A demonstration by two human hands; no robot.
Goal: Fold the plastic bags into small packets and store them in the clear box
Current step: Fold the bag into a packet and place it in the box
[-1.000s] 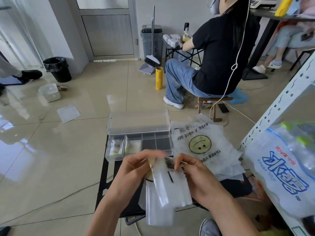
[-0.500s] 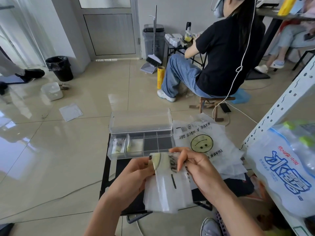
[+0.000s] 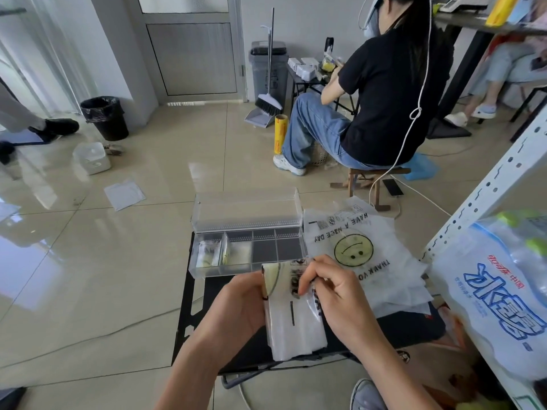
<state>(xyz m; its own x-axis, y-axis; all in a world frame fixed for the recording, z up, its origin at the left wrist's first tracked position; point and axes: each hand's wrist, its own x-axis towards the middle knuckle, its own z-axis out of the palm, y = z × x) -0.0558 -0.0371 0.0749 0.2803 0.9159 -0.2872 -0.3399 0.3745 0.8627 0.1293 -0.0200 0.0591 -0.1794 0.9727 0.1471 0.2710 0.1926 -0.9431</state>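
**Both hands on one bag**

The left hand [image 3: 236, 306] grips the plastic bag [image 3: 296, 327] at its left edge. The right hand [image 3: 334, 294] pinches its top fold, over the black table [image 3: 195, 306]. Just beyond stands the clear box [image 3: 248, 267], lid up, packets [image 3: 208, 253] in its left compartments and a bag pile [image 3: 370, 261] beside it.

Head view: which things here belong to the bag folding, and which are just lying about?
In the job: half-folded bag, held by left hand and right hand; clear box holding folded packets; stack of smiley bags.
Lying about: yellow roll; broom; black bin; white tub; bottled-water pack.
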